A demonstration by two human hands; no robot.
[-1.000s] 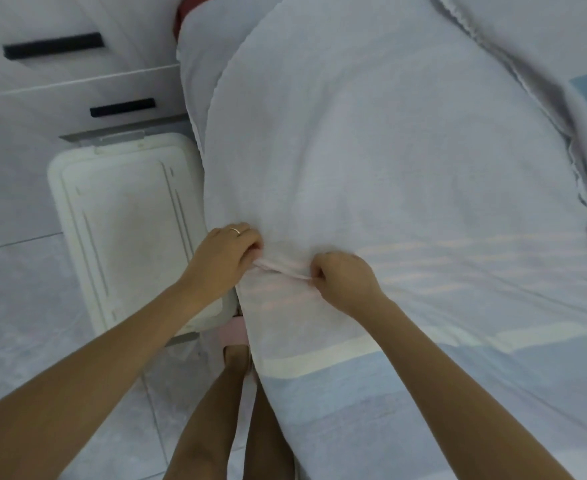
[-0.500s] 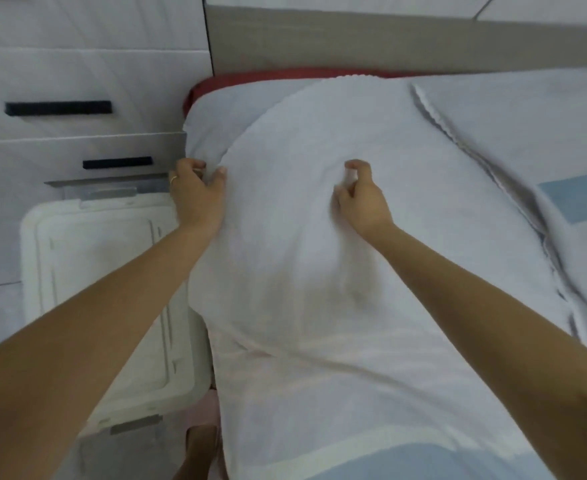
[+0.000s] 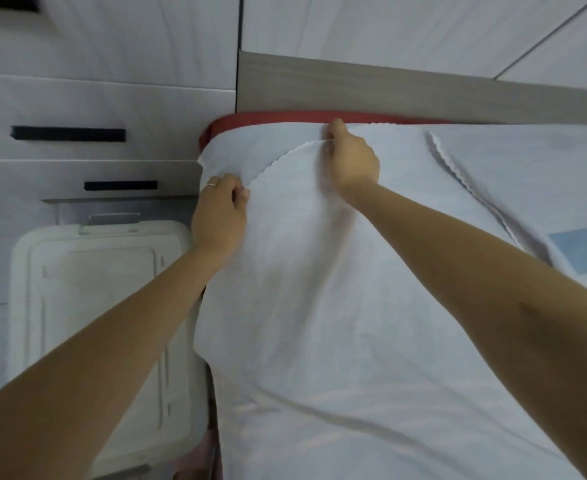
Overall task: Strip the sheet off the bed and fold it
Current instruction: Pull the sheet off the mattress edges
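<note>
From the head view, my left hand (image 3: pixel 217 216) is closed at the bed's near-left corner, its fingers (image 3: pixel 240 195) curled shut on the scalloped edge of the sheet (image 3: pixel 319 306), at about ten o'clock from the middle of the frame. My right hand (image 3: pixel 351 157) sits further up at twelve o'clock, close to the headboard (image 3: pixel 423 95), fingers pinched tight on the same wavy hem where it arcs over the top. The sheet itself is spread over the bed, draping toward me and off the left side, with the red mattress (image 3: pixel 268 118) showing as a strip just beyond my right hand. A white bin (image 3: pixel 88 306) stands on the floor at eight o'clock, just beside the bed, below the drawers (image 3: pixel 77 140).

To do this well, I judge I should keep both grips on the hem itself, not the loose middle, and draw the edge toward me evenly so it peels back flat. Pulling both hands at the same pace should keep the edge straight and ready for folding. I'd lift slightly to stop the cloth dragging over the bin
</note>
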